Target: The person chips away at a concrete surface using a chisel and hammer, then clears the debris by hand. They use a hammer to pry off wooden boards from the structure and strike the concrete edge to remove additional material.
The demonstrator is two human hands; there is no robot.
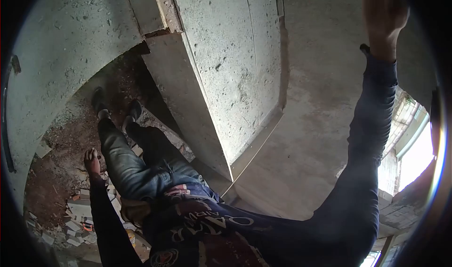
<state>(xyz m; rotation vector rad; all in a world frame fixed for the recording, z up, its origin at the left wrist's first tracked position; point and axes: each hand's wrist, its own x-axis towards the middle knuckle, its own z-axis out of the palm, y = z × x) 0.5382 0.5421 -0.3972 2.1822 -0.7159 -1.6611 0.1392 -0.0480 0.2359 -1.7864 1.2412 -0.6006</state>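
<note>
My left hand (92, 162) hangs low beside my leg, over the rubble, its fingers loosely bent and nothing visible in them. At the top right, my right hand (387, 13) is raised on an outstretched arm near a plain grey wall surface (320, 79). The frame's upper edge and the dark border hide most of its fingers, so what it holds or touches does not show. Between my arms stands a rough, pitted concrete slab or column (226, 64), brightly lit on one face.
A curved concrete surface (70, 41) fills the upper left. Broken tiles and bricks (75, 229) lie on the dirt floor (52, 182) at lower left. My shoes (135, 109) stand on debris beside the concrete. A bright opening (414, 149) is at the right.
</note>
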